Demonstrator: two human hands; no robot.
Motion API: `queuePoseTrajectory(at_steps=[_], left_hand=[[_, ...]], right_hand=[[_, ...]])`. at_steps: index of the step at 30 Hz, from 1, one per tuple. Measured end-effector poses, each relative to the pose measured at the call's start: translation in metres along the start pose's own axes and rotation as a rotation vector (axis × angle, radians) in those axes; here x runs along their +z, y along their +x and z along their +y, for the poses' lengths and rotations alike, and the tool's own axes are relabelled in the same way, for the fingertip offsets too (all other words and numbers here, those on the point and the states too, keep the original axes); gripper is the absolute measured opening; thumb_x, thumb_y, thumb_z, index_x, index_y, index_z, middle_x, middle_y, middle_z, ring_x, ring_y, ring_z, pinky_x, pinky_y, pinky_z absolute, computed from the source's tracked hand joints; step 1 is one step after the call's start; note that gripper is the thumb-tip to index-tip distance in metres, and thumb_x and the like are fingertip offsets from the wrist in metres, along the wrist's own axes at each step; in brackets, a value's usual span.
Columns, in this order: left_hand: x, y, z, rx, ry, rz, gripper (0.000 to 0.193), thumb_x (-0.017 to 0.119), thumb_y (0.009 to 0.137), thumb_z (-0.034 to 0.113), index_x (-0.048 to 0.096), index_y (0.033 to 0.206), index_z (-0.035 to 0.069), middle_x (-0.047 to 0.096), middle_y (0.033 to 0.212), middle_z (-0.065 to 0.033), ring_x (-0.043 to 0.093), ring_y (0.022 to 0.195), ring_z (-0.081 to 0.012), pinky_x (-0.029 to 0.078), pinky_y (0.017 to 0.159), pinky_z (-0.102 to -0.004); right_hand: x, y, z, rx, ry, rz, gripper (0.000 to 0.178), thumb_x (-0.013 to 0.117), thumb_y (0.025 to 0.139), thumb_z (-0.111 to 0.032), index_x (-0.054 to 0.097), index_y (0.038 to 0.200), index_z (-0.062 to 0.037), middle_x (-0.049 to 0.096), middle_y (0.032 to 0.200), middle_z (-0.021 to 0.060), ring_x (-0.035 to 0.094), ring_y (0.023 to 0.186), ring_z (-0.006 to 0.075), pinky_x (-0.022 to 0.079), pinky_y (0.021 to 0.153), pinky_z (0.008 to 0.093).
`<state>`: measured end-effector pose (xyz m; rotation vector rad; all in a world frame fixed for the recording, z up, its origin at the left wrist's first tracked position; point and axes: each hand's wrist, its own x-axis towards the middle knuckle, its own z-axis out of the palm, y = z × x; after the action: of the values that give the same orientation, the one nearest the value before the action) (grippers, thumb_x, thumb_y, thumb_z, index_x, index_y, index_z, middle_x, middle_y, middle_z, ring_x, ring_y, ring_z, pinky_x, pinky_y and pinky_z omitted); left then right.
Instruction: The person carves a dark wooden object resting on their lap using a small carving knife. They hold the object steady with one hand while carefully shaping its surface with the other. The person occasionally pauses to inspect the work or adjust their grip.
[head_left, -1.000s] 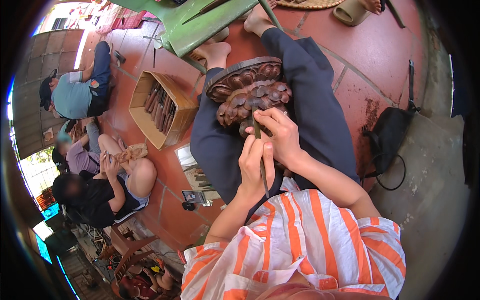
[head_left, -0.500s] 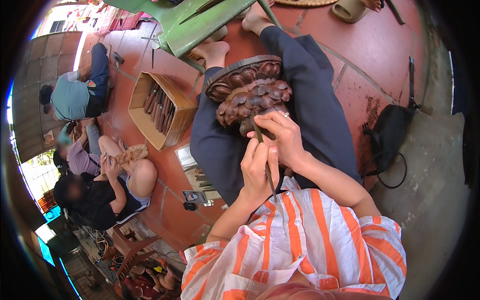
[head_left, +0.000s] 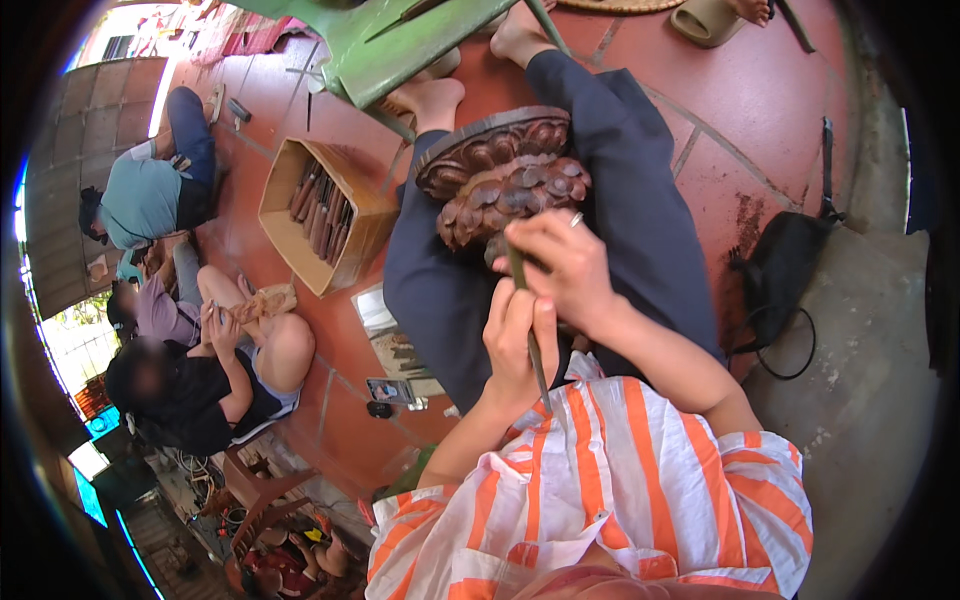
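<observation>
A dark brown wooden carving, cut with tiers of rounded petals, is held between my knees. My left hand is closed round a long, slim, dark file, whose pointed end reaches back toward my striped shirt. Up by the carving's near, narrow end, my right hand pinches the far part of the same file. Its fingers hide the file's working tip, so whether that touches the wood cannot be made out.
A green stool stands beyond my feet, with slim dark tools on it. To my left are a cardboard box of wooden-handled tools, a phone and several seated people. A black bag lies to my right.
My right hand has shifted slightly, with its knuckles turned a little more upward on the file. My left hand keeps its grip. The carving appears slightly farther right in view.
</observation>
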<state>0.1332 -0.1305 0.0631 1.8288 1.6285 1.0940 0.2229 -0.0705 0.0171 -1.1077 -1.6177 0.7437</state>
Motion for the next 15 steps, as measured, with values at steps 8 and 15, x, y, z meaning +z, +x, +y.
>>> queuePoseTrajectory(at_steps=[8, 15], left_hand=[[0.017, -0.006, -0.006, -0.009, -0.015, 0.059, 0.023, 0.044, 0.097, 0.011, 0.047, 0.078, -0.002, 0.045, 0.074, -0.0137, 0.046, 0.063, -0.0257, 0.038, 0.058, -0.0359], [0.023, 0.0, -0.019, -0.036, -0.152, 0.081, 0.023, 0.047, 0.098, 0.013, 0.048, 0.078, 0.0, 0.047, 0.075, -0.0101, 0.046, 0.064, -0.0196, 0.038, 0.059, -0.0313]], right_hand=[[-0.008, -0.003, 0.012, -0.046, -0.085, -0.152, 0.027, 0.081, 0.066, -0.013, 0.07, 0.088, -0.0052, 0.065, 0.085, 0.0055, 0.062, 0.075, 0.0243, 0.051, 0.063, 0.0331], [-0.007, 0.021, 0.017, -0.118, -0.193, -0.025, 0.028, 0.081, 0.064, -0.014, 0.071, 0.088, -0.0056, 0.065, 0.086, 0.0037, 0.062, 0.075, 0.0247, 0.051, 0.064, 0.0333]])
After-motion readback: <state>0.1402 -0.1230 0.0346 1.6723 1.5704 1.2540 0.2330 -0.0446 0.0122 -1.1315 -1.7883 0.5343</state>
